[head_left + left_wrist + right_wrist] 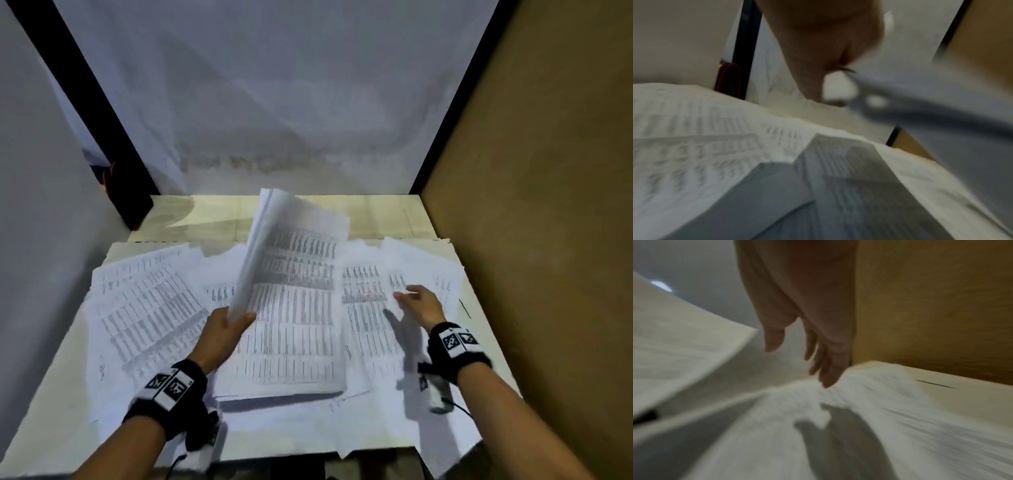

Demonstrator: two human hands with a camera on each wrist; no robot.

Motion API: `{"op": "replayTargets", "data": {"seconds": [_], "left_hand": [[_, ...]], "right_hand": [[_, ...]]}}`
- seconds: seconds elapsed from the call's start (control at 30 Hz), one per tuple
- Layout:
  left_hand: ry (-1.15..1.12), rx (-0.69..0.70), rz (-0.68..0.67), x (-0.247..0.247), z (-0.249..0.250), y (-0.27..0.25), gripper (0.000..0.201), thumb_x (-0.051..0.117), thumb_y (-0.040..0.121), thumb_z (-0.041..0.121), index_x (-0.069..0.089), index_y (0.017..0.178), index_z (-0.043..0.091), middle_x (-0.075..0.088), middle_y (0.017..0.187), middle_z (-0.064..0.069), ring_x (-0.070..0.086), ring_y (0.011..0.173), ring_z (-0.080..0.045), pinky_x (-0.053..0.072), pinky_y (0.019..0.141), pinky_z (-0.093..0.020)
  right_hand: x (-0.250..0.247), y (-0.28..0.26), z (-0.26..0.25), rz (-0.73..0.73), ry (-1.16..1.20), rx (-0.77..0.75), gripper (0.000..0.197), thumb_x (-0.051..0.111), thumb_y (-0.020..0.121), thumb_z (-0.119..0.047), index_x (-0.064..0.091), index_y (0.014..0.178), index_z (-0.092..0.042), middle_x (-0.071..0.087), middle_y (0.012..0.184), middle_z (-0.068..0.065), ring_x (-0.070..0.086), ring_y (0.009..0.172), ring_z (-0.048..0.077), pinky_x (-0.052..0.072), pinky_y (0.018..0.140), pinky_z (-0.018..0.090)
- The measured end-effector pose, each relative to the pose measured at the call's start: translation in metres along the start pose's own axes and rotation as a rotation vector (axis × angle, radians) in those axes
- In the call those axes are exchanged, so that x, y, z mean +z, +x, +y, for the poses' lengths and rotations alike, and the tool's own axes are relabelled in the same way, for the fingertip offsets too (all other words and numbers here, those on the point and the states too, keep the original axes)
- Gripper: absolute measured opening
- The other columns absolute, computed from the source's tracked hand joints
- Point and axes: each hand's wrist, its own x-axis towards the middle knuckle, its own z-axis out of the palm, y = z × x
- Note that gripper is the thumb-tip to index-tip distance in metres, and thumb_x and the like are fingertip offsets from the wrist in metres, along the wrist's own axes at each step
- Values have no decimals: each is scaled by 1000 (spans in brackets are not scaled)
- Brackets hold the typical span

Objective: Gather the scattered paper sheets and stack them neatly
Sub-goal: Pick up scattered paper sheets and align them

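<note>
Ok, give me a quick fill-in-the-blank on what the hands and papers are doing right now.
1. The lifted bundle of sheets is gripped by the ____ hand.
2. The right hand reaches over the loose sheets with its fingers ____.
3. The brown board stands on the person's ____ side.
4. The sheets on the table are printed with ____ of text.

Missing words: left; open; right; columns

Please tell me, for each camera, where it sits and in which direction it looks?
Head: sits high, looks down on the table; both forearms show, left hand gripping a bundle of sheets.
Left wrist: looks along that hand at the bundle.
Right wrist: looks along the open right hand over loose sheets.
All share the papers.
</note>
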Motion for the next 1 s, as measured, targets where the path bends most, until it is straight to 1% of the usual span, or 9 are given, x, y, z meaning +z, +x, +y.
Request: {"op": "replayTargets", "data": {"seconds": [0.1,0.23,0.3,0.37,0.43,0.57,0.73,0.9,1.0], "left_hand": [[35,-71,21,-7,-25,-2,36,60,87,22,40,58,14,34,48,2,29,42,-12,23,45,-22],[44,-130,26,-15,-46,-5,34,60,87,24,40,63,10,32,50,-1,29,41,-12,23,45,-21],[49,-142,28,-15,-49,-3,36,60,87,24,39,61,11,31,50,-1,29,41,-13,23,46,-22],[59,-151,25,-12,-49,-2,37,60,87,23,38,59,12,32,50,-1,29,42,-14,24,46,-22],[55,-161,21,-10,-50,0,37,60,87,23,39,59,12,32,50,-1,29,43,-14,25,46,-22],[24,-171,23,-11,-54,2,37,60,87,23,38,60,12,31,51,-1,29,44,-14,25,47,-23],[4,-168,29,-13,-57,1,38,59,87,22,36,59,12,30,52,-2,28,44,-15,25,47,-24],[-13,-170,36,-13,-62,-4,35,59,87,23,40,61,12,32,53,-3,30,45,-14,27,46,-24],[-13,-171,42,-11,-64,-7,36,60,87,22,40,60,12,32,52,-2,29,43,-14,27,45,-23]], "right_hand": [[-40,16,50,134,-193,195,59,65,84,-23,42,131,5,44,141,21,45,127,37,34,108,41],[-52,36,81,152,-311,317,72,67,80,-40,42,131,3,48,137,23,46,125,39,36,104,42],[-42,38,75,94,-279,330,47,67,81,-39,60,104,0,63,106,23,56,110,39,43,88,38],[-29,36,68,64,-337,334,39,66,82,-40,56,66,-5,58,72,15,59,83,34,45,78,36],[-16,35,63,105,-404,351,39,60,80,-49,57,83,-10,55,92,14,49,91,30,42,87,39],[-5,28,61,250,-393,381,82,62,71,-56,36,132,-8,34,132,18,43,114,39,44,88,44],[-3,33,66,190,-397,402,86,50,54,-74,62,102,-2,63,102,20,59,87,34,53,80,39],[1,24,60,250,-334,446,86,63,71,-56,33,133,-3,37,134,22,49,112,42,43,78,43],[7,22,62,238,-258,464,87,70,71,-49,36,131,3,53,126,24,58,104,40,50,80,40]]}}
